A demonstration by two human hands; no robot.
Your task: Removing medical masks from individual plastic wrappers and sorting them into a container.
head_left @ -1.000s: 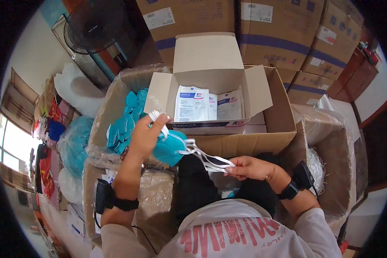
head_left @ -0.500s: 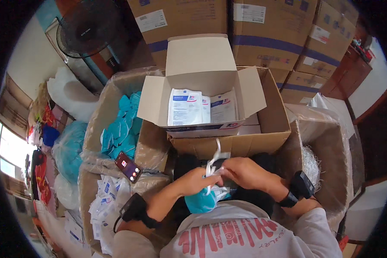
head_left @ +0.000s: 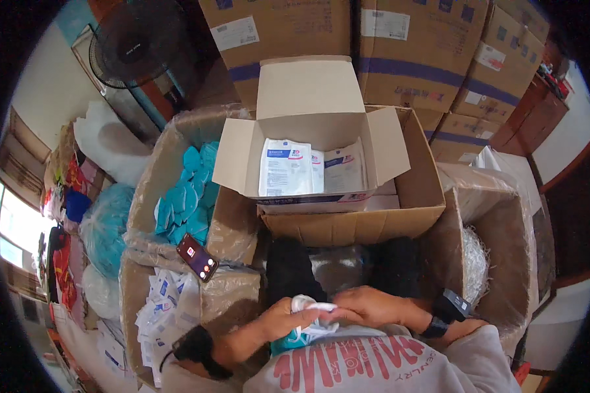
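Note:
Close to my lap, my left hand [head_left: 288,319] and my right hand [head_left: 367,306] are together, both closed on a white strap [head_left: 303,302] that looks like soft elastic. Beneath my left hand sits a teal fabric piece [head_left: 287,343], mask-like in shape, partly hidden by the fingers and my shirt. More white strands lie beside it, against my shirt. The exact grip of the fingertips is hard to see.
An open carton [head_left: 309,85] holding white packets [head_left: 286,169] stands ahead inside a larger box [head_left: 354,224]. At left are teal pieces [head_left: 183,196], a phone [head_left: 196,257] and loose packets [head_left: 160,308]. White strands [head_left: 475,262] fill a box at right.
Both hands have come down and nearer to my body. The strap end that stood upright above them is now low, and the teal piece is more covered.

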